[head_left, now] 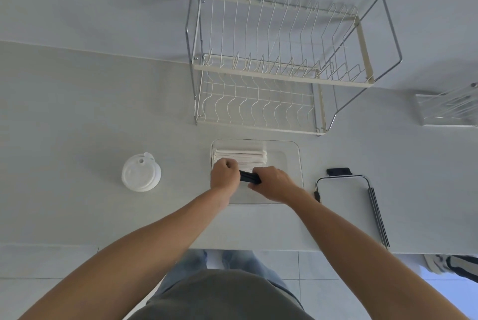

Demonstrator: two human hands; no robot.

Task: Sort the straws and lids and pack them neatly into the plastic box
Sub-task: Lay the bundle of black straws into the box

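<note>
two hands, one dark bundle, laid crosswise over the box

two hands hold one bundle of black plastic straws [249,177] by its ends, and its long axis runs left to right, parallel to the near edge of the counter. the left hand [224,174] has its fingers curled round the left end, and the right hand [274,183] has its fingers curled round the right end, so only the middle part of the bundle shows between them. how many straws are in it i cannot tell.

the bundle is over the clear plastic box [294,162], just on the near side of a row of white paper-wrapped straws [243,156] that already lie along the far wall of the box, on the same axis. so, in my judgement, the coming move is only to lower the dark bundle straight down beside the white row, keeping it parallel; both hands are equally near.

to the left, well apart from the box, a stack of round translucent white plastic lids [141,173] waits on the pale grey counter [77,125]. to the right lies the clear box lid with black clasps [344,206]. behind the box stands a cream wire dish rack [271,66] against the wall, and a clear acrylic holder [450,107] is at the far right.
</note>
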